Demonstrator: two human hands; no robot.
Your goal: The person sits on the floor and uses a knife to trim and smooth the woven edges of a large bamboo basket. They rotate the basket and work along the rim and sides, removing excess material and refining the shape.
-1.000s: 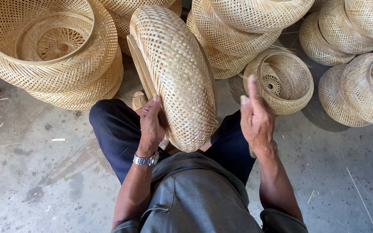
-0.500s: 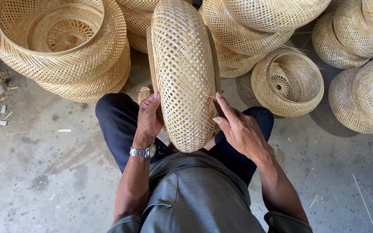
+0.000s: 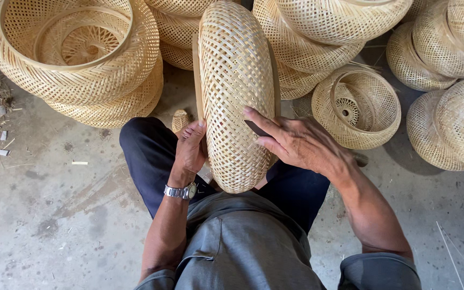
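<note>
standing on edge between the knees, the woven bamboo shade (image 3: 236,96) is now turned more upright than a second ago. it is gripped at its left rim by the left hand (image 3: 190,146). the right hand (image 3: 296,142), earlier raised clear, is now laid flat against its weave, fingers spread.

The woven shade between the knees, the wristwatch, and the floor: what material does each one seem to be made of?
Woven shade: thin pale strips, probably bamboo or rattan, in an open diagonal weave, matte and unpainted. The left hand steadies it and the right hand presses on it.
Wristwatch: looks like metal, silver and shiny, with a linked band.
Floor: apparently bare concrete, grey, rough and stained.
</note>
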